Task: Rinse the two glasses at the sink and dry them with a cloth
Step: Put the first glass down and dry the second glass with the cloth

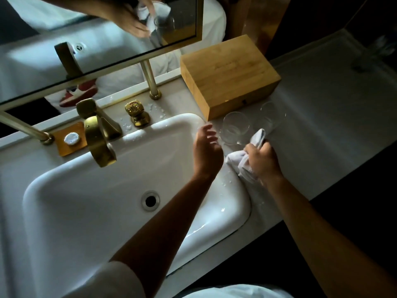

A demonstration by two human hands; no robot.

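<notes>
Crumpled white cloth beside two clear glasses.

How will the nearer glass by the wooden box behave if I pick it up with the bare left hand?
The nearer glass is smooth and clear, and droplets lie on the counter nearby, so it may be slippery. It looks thin-walled, so probably light and fragile. It stands close to the second glass, so nudging it might clink them together.

Bathroom, likely home or hotel: white sink set in a pale counter, brass tap at far side, framed mirror above, wooden box right.
</notes>
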